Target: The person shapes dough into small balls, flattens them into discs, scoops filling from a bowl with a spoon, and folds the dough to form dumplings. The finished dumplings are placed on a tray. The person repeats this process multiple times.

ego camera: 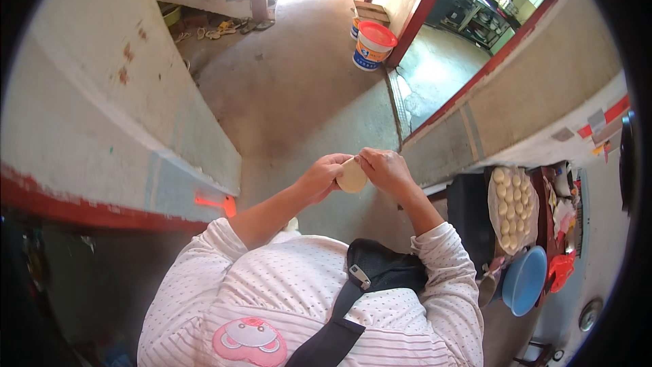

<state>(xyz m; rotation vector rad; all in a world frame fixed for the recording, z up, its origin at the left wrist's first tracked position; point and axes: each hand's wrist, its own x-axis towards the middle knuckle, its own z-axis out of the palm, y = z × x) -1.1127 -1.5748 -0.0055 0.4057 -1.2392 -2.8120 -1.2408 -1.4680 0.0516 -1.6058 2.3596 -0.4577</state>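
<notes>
A pale, round, flattened piece of dough (352,177) is held up in front of my chest, between both hands. My left hand (326,176) grips its left edge with the thumb on the near face. At the dough's upper right edge, my right hand (383,168) pinches with thumb and curled fingers. The fingers behind the dough are partly hidden. Off to the right, several small dough balls (511,203) lie in rows on a floured sheet (530,229).
A blue basin (524,280) stands near the dough balls, with a red plastic bag (563,271) beyond it. Ahead on the floor is a paint bucket (371,56) with a red lid, beside a doorway. A wall (168,112) runs along the left.
</notes>
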